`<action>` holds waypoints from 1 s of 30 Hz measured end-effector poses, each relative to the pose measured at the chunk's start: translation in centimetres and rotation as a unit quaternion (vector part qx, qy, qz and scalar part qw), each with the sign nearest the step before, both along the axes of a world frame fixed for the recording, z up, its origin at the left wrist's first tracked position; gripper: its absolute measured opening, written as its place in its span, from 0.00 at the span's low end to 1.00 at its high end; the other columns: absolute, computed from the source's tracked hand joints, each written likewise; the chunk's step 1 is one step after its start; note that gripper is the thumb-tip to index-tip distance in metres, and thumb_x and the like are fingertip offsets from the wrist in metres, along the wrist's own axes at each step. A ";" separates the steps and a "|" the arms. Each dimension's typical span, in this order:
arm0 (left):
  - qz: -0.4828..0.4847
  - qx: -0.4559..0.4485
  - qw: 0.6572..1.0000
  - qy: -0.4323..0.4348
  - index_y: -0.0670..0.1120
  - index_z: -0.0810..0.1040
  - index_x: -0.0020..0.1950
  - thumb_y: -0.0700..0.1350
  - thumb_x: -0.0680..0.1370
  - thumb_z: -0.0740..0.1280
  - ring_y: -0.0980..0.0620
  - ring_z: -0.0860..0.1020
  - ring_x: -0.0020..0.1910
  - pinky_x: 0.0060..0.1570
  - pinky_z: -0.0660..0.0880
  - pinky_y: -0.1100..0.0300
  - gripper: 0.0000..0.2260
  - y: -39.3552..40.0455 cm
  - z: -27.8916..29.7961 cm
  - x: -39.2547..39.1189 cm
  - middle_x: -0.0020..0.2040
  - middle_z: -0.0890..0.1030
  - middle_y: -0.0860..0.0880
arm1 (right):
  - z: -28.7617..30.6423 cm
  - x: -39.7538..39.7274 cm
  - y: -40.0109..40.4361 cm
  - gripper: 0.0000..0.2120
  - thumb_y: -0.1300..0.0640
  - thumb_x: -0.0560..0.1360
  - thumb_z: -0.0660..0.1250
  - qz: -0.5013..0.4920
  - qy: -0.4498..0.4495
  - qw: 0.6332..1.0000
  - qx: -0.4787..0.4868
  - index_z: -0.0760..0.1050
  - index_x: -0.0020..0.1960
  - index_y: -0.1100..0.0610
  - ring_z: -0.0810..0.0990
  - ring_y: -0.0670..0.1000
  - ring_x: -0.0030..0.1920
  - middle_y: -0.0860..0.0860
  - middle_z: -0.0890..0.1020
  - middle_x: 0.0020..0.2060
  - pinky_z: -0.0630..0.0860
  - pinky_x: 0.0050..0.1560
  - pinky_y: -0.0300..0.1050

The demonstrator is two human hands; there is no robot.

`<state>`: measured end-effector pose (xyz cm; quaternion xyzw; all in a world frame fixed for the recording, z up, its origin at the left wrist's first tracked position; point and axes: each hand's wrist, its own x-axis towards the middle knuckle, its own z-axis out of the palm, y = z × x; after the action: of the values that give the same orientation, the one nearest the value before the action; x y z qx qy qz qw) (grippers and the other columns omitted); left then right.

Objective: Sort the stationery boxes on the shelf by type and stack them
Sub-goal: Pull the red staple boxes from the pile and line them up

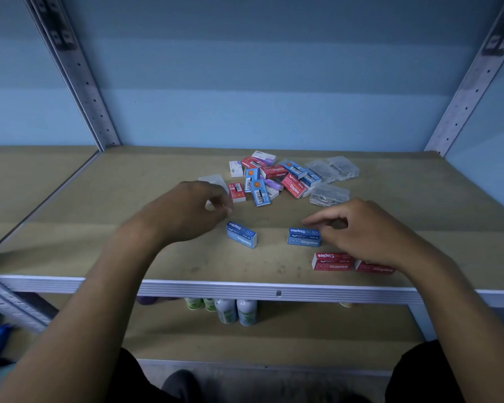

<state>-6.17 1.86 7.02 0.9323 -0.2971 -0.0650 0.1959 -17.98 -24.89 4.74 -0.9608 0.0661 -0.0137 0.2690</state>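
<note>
A brown shelf board [99, 216] against a blue wall carries a mixed heap of boxes [274, 178] at the back, its lower boxes half buried. The left hand [184, 210] hides a clear case, its grip loosely curled, empty, above one blue staples box [241, 234]. The right hand [370, 231] covers part of the red staples boxes [332, 261]; its fingertips touch a second blue box [304, 237], grip half open.
</note>
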 end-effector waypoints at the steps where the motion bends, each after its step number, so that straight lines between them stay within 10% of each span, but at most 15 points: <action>1: -0.016 0.001 1.000 -0.004 0.56 0.82 0.53 0.47 0.78 0.66 0.58 0.76 0.51 0.51 0.70 0.64 0.07 0.4 -0.1 0.2 0.53 0.80 0.58 | 0.1 -0.1 0.1 0.15 0.53 0.77 0.67 -0.001 -0.006 1.000 0.006 0.84 0.56 0.37 0.76 0.29 0.45 0.35 0.84 0.51 0.67 0.42 0.26; 7: -0.056 -0.008 0.998 -0.021 0.58 0.82 0.55 0.44 0.72 0.75 0.66 0.74 0.45 0.42 0.66 0.76 0.14 1.1 -0.7 0.9 0.56 0.78 0.60 | 0.3 -0.4 0.6 0.09 0.54 0.77 0.70 0.010 -0.043 0.999 0.028 0.85 0.53 0.42 0.74 0.28 0.32 0.37 0.84 0.41 0.67 0.35 0.24; 16: -0.082 -0.013 0.996 -0.021 0.57 0.85 0.48 0.51 0.68 0.78 0.59 0.77 0.46 0.49 0.77 0.54 0.10 -0.5 -1.6 0.5 0.49 0.81 0.58 | -0.2 -0.2 0.6 0.08 0.51 0.72 0.78 0.010 -0.043 0.999 -0.007 0.87 0.50 0.43 0.75 0.28 0.33 0.39 0.84 0.40 0.68 0.35 0.25; 30: -0.049 -0.116 0.988 -0.089 0.55 0.85 0.44 0.57 0.70 0.75 0.62 0.76 0.38 0.40 0.74 0.61 0.08 -8.5 -1.5 -2.2 0.40 0.82 0.59 | 0.7 -4.6 -5.1 0.08 0.54 0.74 0.76 -0.071 -0.116 0.990 -0.020 0.86 0.52 0.43 0.74 0.27 0.38 0.38 0.84 0.43 0.66 0.38 0.24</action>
<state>-8.33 -6.67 5.53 0.8897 -0.3639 0.0440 0.2720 -22.59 -29.96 5.43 -0.9507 0.1025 -0.1459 0.2538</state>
